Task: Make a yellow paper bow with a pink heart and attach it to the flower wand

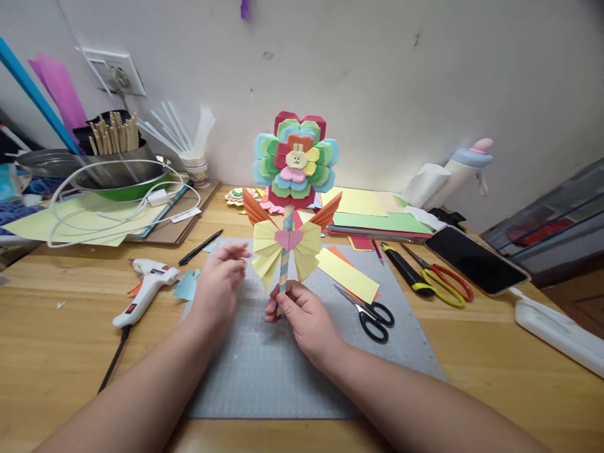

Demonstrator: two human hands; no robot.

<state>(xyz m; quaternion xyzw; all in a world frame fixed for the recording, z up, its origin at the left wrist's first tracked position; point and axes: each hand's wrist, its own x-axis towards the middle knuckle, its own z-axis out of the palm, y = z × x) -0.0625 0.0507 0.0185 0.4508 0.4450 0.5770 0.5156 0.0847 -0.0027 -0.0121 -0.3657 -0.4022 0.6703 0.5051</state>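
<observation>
A paper flower wand stands upright in front of me, with layered coloured petals around a small smiling face. Its striped stick is gripped low down by my right hand. A pleated yellow paper bow with a pink heart at its centre sits on the stick, and orange folded wings spread above it. My left hand is raised just left of the bow, apart from it, fingers loosely curled and spread with nothing in them.
A grey cutting mat lies below, bearing black-handled scissors and yellow paper. Left are a glue gun and a black pen. Right are a cutter, red-yellow scissors and a phone.
</observation>
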